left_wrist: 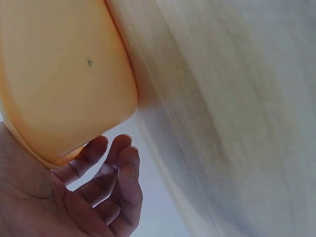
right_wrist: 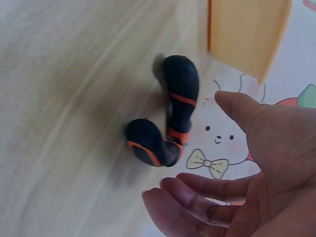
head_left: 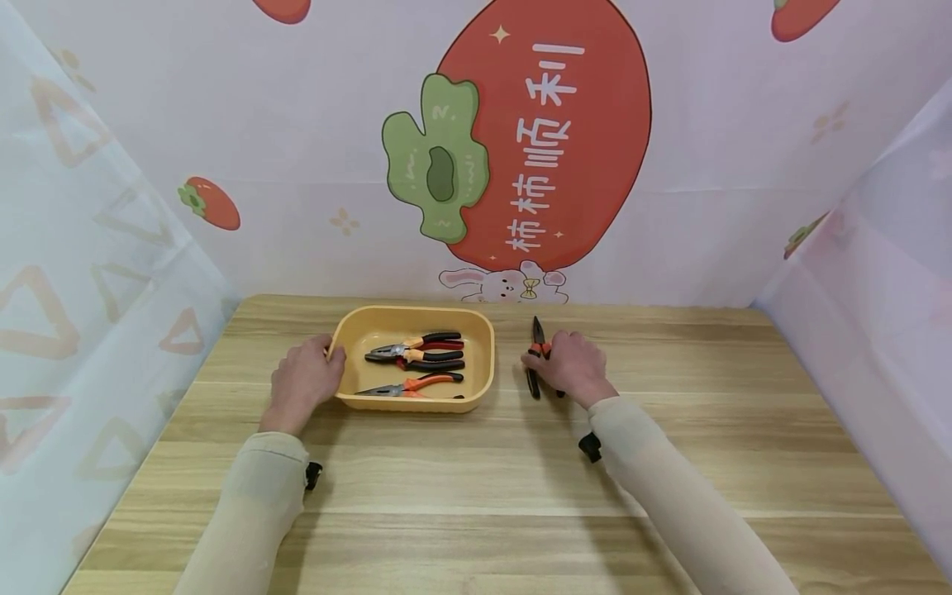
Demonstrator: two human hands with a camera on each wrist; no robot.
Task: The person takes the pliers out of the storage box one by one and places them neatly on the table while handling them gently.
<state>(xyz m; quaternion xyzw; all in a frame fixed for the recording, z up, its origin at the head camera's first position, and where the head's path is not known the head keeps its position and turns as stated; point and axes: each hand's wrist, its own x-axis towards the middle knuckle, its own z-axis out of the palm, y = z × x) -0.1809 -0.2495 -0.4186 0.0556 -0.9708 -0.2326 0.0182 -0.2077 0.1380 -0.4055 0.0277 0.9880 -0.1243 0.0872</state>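
My left hand [head_left: 307,376] grips the left end of a yellow plastic tray [head_left: 355,339], its thumb over the rim. In the left wrist view, the fingers curve past the end of the tray [left_wrist: 74,74]. Inside the tray lie several pliers, among them orange-and-black long-nose pliers [head_left: 434,379] near the front wall. To the right of the tray, my right hand [head_left: 576,364] is over another pair of long-nose pliers [head_left: 538,332], which points away from me. The right wrist view shows thumb and fingers spread on either side of the black handles [right_wrist: 181,84], with a gap around them.
The wood-grain table [head_left: 446,496] ends at a white printed backdrop [head_left: 297,248] behind the tray. Printed cloth walls stand at the left and right sides. A small black device [head_left: 590,447] sits under each wrist.
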